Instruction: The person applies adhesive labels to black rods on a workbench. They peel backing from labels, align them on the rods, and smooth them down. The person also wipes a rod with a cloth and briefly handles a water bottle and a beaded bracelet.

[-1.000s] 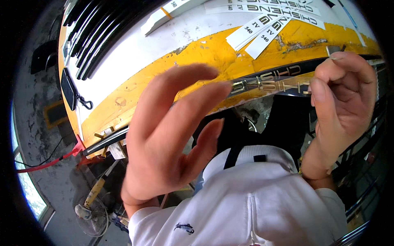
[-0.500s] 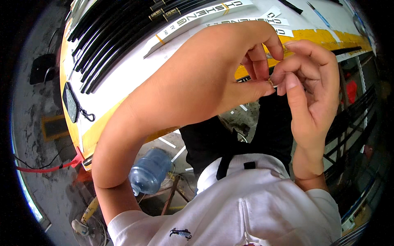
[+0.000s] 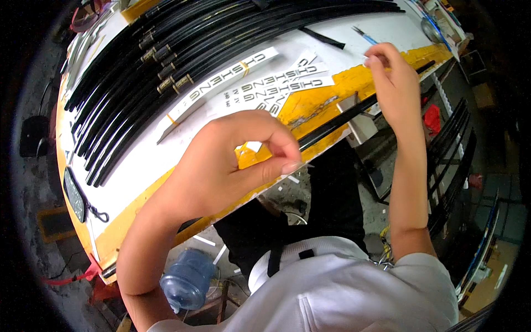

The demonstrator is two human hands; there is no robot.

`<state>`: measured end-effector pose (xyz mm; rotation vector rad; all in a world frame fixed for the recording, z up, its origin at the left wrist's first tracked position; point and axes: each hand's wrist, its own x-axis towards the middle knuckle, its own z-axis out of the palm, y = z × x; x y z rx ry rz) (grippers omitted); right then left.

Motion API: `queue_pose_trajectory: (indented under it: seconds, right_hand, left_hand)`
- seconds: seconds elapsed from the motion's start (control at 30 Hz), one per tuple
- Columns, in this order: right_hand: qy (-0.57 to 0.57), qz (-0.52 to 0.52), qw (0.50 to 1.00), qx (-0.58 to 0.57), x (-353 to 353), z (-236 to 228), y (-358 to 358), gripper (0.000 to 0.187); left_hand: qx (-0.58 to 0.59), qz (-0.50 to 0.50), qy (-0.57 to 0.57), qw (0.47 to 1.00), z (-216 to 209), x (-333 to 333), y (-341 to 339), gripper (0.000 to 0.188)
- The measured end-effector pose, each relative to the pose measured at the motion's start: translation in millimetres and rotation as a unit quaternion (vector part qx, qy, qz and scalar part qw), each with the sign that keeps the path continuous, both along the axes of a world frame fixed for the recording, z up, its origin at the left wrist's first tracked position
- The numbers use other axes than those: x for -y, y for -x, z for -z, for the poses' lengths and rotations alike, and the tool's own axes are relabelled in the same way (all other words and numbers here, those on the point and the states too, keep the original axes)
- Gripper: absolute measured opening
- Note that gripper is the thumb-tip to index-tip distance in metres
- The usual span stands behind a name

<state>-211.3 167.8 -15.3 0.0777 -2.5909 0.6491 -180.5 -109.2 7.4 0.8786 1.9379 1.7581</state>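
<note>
My left hand (image 3: 243, 160) is above the yellow front edge of the table, thumb and forefinger pinched on a small clear film piece (image 3: 304, 165). Farther off to the right, my right hand (image 3: 394, 77) has its fingers curled and the thumb near the forefinger; whatever may be between them is too small to make out. Just beyond it lies a slim blue pointed tool (image 3: 366, 36). A black rod (image 3: 343, 117) runs along the table's edge between my hands, partly hidden behind the left one.
Many black rods (image 3: 133, 99) lie side by side on the white tabletop. Before them are a bundle of white printed strips (image 3: 210, 88) and loose strips (image 3: 298, 80). A phone-like dark object (image 3: 74, 193) lies at left. On the floor stands a blue water jug (image 3: 188, 279).
My hands, close together before, are now apart: the right has reached away toward the blue tool, the left holds the film piece nearer the table's edge. The view has shifted.
</note>
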Motion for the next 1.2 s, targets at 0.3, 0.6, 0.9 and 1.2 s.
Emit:
queue_pose_trajectory:
  seconds: [0.3, 0.6, 0.9, 1.2]
  right_hand:
    - [-0.309, 0.085, 0.936, 0.142, -118, 44, 134, 0.025]
    - [-0.345, 0.060, 0.935, 0.063, -167, 67, 158, 0.035]
    - [0.201, -0.025, 0.977, 0.070, -46, -11, -10, 0.029]
    - [0.462, -0.099, 0.847, 0.242, 57, 38, -164, 0.035]
  left_hand:
    - [-0.079, 0.029, -0.080, 0.993, 14, 0, 6, 0.007]
    - [-0.022, 0.058, -0.116, 0.991, 30, 11, 21, 0.008]
    - [-0.032, 0.027, -0.091, 0.995, 38, 9, 30, 0.009]
    - [-0.055, 0.000, -0.068, 0.996, 49, -4, 27, 0.010]
